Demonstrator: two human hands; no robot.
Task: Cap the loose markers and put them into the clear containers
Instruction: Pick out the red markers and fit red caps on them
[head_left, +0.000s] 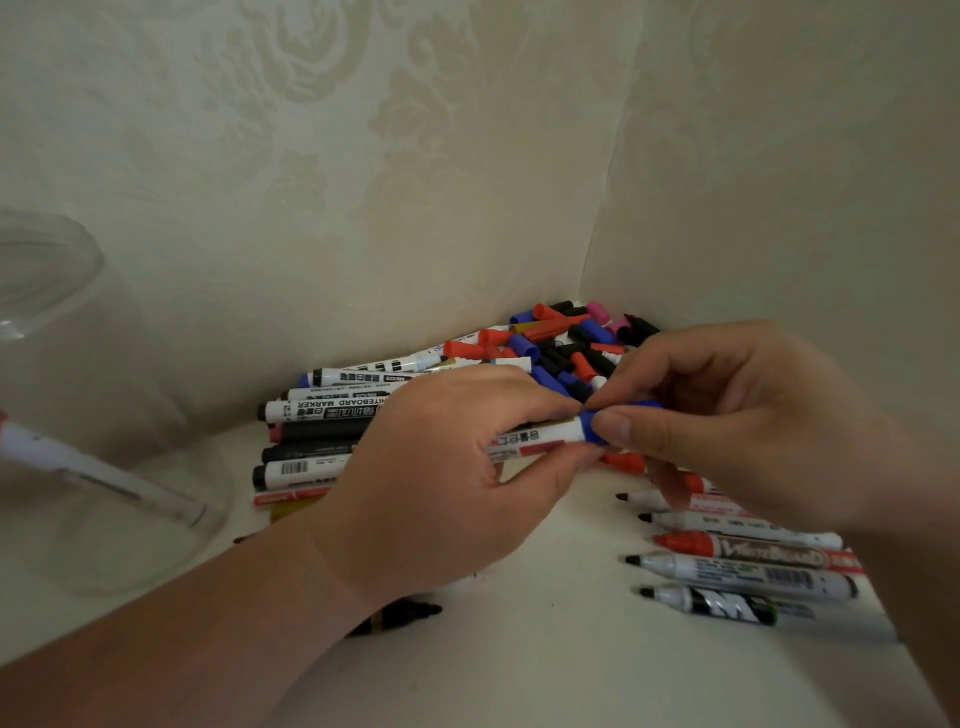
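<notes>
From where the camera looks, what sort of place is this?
Probably a small indoor tabletop corner set up for sorting: a white table surface meets walls in a pale floral-patterned covering, with a heap of loose whiteboard markers and coloured caps and a clear round container.

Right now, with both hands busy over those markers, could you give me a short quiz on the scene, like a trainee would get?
1. True or false: the clear container already holds a red-ended marker.
2. What colour is the cap that the right hand pinches at the end of the white marker gripped by the left hand? A red, B blue, C black.
3. Fill in: the row of markers lying by the right wrist shows bare tips, so they are ____.

Key: 1 true; 2 B; 3 uncapped.
</notes>
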